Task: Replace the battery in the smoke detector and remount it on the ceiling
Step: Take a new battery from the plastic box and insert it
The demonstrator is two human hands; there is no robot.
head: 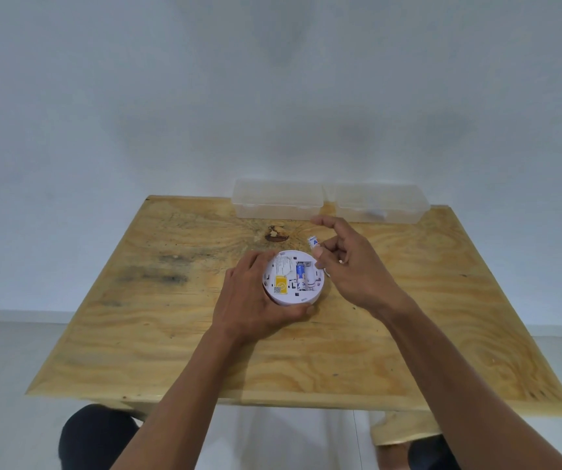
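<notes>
A round white smoke detector (291, 278) lies back side up on the wooden table (171, 334), its battery bay exposed. One blue and white battery (301, 275) sits in the bay, and a yellow label shows beside it. My left hand (254, 296) wraps the detector's left and near rim. My right hand (351, 262) hovers just right of the detector, pinching a second white and blue battery (313, 241) between thumb and fingers, index finger stretched out.
Two clear plastic lidded boxes (278, 198) (381, 202) stand side by side at the table's far edge against a white wall; the right one holds something small and pale. A dark knot (275, 233) marks the wood. My knees show below the near edge.
</notes>
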